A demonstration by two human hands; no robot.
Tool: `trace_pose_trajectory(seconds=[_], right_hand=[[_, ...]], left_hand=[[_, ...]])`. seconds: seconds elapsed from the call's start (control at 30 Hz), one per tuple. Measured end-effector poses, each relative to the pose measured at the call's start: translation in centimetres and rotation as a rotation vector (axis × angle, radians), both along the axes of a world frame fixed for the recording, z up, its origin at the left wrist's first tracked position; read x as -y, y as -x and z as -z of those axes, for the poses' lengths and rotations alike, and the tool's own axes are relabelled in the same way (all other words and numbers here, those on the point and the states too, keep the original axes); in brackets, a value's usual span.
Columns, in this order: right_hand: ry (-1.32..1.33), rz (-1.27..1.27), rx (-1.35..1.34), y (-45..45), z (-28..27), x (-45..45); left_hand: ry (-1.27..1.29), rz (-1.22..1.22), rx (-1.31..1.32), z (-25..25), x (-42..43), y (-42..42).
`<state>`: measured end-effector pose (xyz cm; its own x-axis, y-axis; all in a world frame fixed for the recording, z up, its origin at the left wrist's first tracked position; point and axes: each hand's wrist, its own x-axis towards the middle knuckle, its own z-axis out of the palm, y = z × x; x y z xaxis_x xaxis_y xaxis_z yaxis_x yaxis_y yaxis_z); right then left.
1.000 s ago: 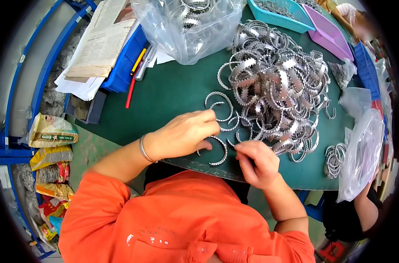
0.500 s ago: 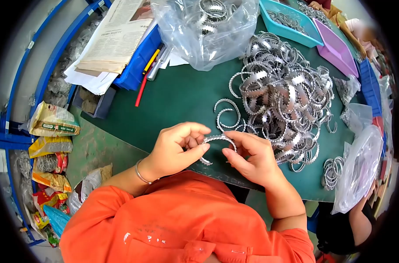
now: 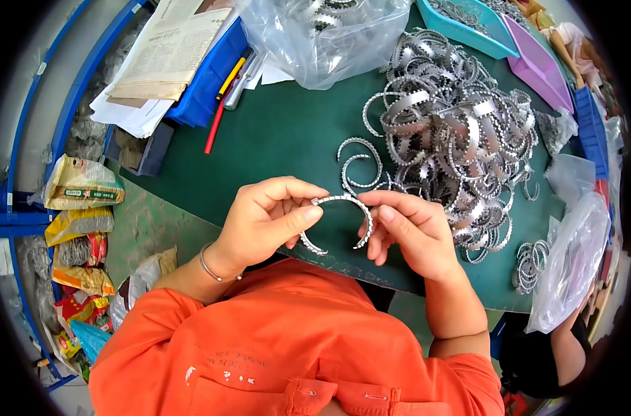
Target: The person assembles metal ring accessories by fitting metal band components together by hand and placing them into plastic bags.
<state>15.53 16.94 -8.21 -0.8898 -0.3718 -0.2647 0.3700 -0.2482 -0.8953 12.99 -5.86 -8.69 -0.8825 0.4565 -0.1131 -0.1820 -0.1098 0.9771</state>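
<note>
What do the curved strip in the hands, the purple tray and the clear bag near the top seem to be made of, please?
Curved strip: probably metal, silvery, judging by its bright glints. Purple tray: likely plastic, smooth and evenly coloured. Clear bag: apparently plastic film, glossy, as its see-through creases suggest.

The left hand [image 3: 263,218] and right hand [image 3: 414,227], unlinked a second ago, now jointly hold one open metal ring [image 3: 364,216], and more of its curve shows.
</note>
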Motion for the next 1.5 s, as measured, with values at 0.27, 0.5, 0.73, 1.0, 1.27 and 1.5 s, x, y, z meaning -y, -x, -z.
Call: trace_pose_trajectory(seconds=[0.27, 0.5, 0.73, 1.0, 1.27, 1.5], right_hand=[[0.001, 0.079, -0.135, -0.6, 1.2, 0.9], [-0.104, 0.123, -0.227, -0.6, 1.1, 1.4], [-0.246, 0.081, -0.245, -0.7, 0.7, 1.2], [-0.357, 0.063, -0.329, -0.7, 0.8, 1.4], [-0.494, 0.214, -0.684, -0.6, 1.4, 1.5], [-0.145, 0.399, -0.569, -1.2, 1.4, 1.4]], left_hand=[[0.108, 0.050, -0.327, 0.9, 0.1, -0.1], [-0.057, 0.050, 0.063, 0.8, 1.0, -0.8], [-0.152, 0.137, 0.293, 0.3, 1.6, -0.6], [-0.303, 0.214, 0.368, 1.0, 1.7, -0.5], [-0.317, 0.221, 0.338, 1.5, 1.5, -0.6], [-0.347, 0.262, 0.287, 1.9, 1.3, -0.7]])
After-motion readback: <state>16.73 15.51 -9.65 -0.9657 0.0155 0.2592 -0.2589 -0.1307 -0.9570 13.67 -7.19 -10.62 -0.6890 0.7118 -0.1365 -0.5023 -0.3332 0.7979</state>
